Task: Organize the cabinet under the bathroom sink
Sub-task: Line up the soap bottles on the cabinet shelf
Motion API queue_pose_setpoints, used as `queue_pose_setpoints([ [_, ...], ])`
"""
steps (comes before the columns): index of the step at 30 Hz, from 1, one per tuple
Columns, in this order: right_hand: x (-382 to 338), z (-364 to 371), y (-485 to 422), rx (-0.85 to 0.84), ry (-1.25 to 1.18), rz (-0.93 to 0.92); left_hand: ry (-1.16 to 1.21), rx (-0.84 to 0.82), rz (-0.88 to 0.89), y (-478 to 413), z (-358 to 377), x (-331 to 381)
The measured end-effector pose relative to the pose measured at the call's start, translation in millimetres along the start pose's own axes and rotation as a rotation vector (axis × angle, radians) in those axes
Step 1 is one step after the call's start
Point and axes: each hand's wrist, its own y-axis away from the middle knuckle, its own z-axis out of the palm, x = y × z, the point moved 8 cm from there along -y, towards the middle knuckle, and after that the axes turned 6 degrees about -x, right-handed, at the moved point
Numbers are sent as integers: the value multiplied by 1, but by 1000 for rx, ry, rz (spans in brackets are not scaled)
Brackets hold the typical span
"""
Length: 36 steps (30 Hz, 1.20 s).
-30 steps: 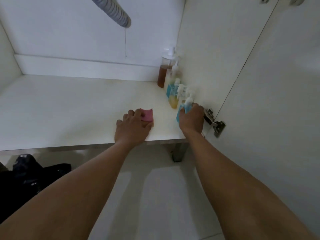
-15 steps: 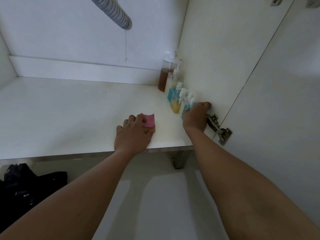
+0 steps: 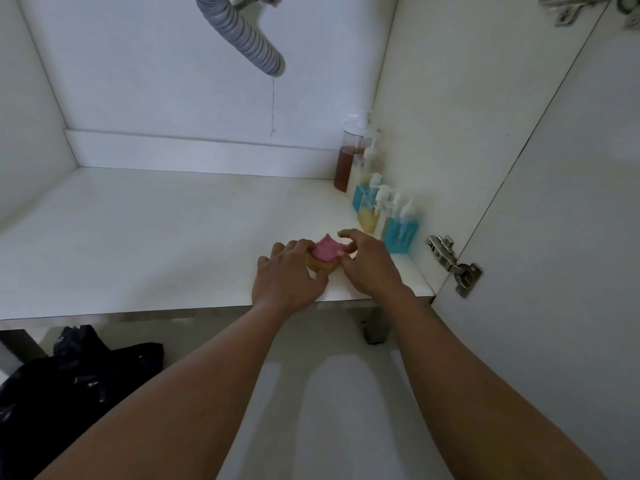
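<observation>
A small pink-topped, tan-bottomed sponge (image 3: 326, 253) lies near the front edge of the white cabinet floor (image 3: 156, 237). My left hand (image 3: 289, 275) rests on its left side with fingers curled over it. My right hand (image 3: 370, 263) touches its right side with thumb and fingers. Along the right wall stands a row of pump bottles: a blue one (image 3: 401, 235) nearest, a yellow one (image 3: 367, 218), another blue one (image 3: 360, 199), and a tall amber one (image 3: 344, 168) at the back.
A grey corrugated drain hose (image 3: 247, 38) hangs from above at the back. The cabinet door (image 3: 561, 237) stands open on the right, with a metal hinge (image 3: 453, 263) by the floor's front corner. A dark bag (image 3: 72, 379) lies on the tiled floor, lower left.
My right hand let go of the nearest blue bottle by the right wall and moved left onto the pink sponge. My left hand stayed on the sponge.
</observation>
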Motion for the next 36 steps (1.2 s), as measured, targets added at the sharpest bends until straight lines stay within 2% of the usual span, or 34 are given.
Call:
queue_pose_setpoints([
  [2,-1,8,2,-60,9,18,6,-20,6,0,-1,1],
  [6,-4,13,8,-68,-25,3,88,-25,-26,1,-2,-1],
  [9,2,16,2,-49,6,23,139,-46,-31,-1,0,-5],
  [13,18,16,-16,2,29,37,79,-109,-30,-18,5,-7],
  [15,23,17,-35,52,38,30,8,-151,-33,-38,8,-10],
  [22,30,28,-123,206,67,23,-270,-230,-210,-89,28,-47],
  [31,32,43,-223,193,165,134,-241,-247,-239,-91,36,-52],
  [36,24,54,-259,151,245,131,-227,-247,-256,-91,35,-52],
])
